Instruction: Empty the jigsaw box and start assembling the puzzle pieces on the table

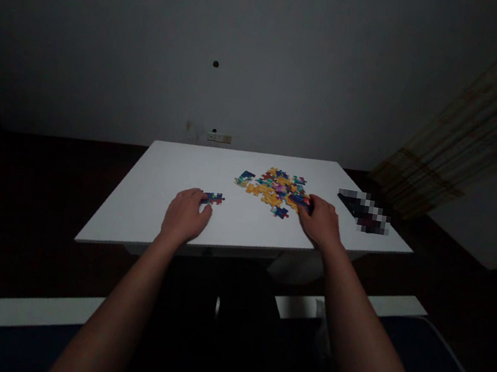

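On the left part of the white table (143,194), my left hand (186,214) grips the left end of a few dark blue jigsaw pieces (215,198) that look joined in a short strip. Its thumb and fingers are closed about that end, which they partly hide. My right hand (322,221) is at the right edge of a loose heap of jigsaw pieces (270,193), mostly yellow with blue and pink. Between its thumb and fingers is a dark blue and red jigsaw piece (301,202). One blue piece (280,213) lies at the heap's near side.
A dark object (358,209), partly pixelated, lies near the table's right edge. Behind the table is a plain wall with sockets (219,138). A patterned curtain (435,165) hangs at the right. White-edged bench or bed parts (12,306) show in front of the table.
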A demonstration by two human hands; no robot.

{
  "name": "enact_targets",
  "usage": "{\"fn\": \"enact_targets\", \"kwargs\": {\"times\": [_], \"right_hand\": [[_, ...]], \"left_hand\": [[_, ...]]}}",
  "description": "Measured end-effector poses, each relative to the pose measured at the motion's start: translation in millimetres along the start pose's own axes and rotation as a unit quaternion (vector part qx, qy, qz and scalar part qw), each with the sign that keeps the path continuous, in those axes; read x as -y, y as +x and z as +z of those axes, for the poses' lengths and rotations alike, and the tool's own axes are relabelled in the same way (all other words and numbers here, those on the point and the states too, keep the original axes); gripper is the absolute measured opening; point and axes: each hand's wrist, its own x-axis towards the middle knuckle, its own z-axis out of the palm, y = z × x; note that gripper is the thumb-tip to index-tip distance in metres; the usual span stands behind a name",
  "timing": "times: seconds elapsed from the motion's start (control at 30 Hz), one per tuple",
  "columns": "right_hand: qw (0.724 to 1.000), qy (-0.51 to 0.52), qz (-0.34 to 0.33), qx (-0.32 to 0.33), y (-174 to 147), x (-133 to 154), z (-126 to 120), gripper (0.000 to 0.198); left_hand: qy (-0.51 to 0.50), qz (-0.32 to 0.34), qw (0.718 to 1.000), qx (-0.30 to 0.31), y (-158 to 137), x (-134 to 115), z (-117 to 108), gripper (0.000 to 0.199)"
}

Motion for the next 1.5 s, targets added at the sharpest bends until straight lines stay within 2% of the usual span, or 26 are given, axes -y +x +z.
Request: {"fn": "enact_targets", "kwargs": {"times": [0.17, 0.3, 0.4, 0.57, 0.73, 0.87, 1.1, 1.27, 1.37, 1.5], "right_hand": [[0.994, 0.086, -0.045, -0.052, -2.8, -0.7, 1.6, 0.060], [0.985, 0.142, -0.079, -0.052, -6.4, 0.6, -3.9, 0.057], [0.984, 0.155, -0.062, -0.068, -7.4, 3.0, -7.2, 0.063], [0.979, 0.178, 0.012, -0.095, -1.9, 0.1, -8.0, 0.065], [0.983, 0.169, 0.025, -0.064, 14.2, -1.1, -13.3, 0.070], [0.989, 0.145, -0.007, -0.029, 30.6, 8.5, -23.0, 0.067], [0.994, 0.091, -0.054, 0.016, 52.5, 27.3, -32.6, 0.074], [0.993, 0.104, -0.047, -0.024, 49.9, 29.9, -26.4, 0.074], [0.990, 0.130, -0.017, -0.052, 38.6, 28.2, -14.7, 0.068], [0.986, 0.128, 0.021, -0.104, 21.9, 25.3, 1.5, 0.052]], "left_hand": [[0.005, 0.006, 1.000, -0.003, 0.3, 0.5, 0.6, 0.039], [0.004, 0.005, 1.000, -0.007, 1.3, 2.3, 2.0, 0.039], [0.005, 0.009, 1.000, -0.002, 1.5, 2.2, 1.0, 0.038], [0.011, 0.006, 1.000, -0.001, 0.3, -0.8, -1.7, 0.038], [0.011, 0.006, 1.000, -0.004, -0.9, -2.4, -2.0, 0.036], [-0.005, 0.007, 1.000, -0.005, -1.4, -3.5, -2.0, 0.036], [-0.009, 0.000, 1.000, -0.005, -2.0, -3.5, 0.4, 0.037], [-0.009, 0.003, 1.000, -0.010, -1.6, -3.6, 0.0, 0.035], [-0.012, 0.006, 1.000, -0.008, -2.0, -3.7, -0.1, 0.035], [-0.030, -0.018, 0.999, -0.017, -2.3, -3.6, 2.1, 0.049]]}}
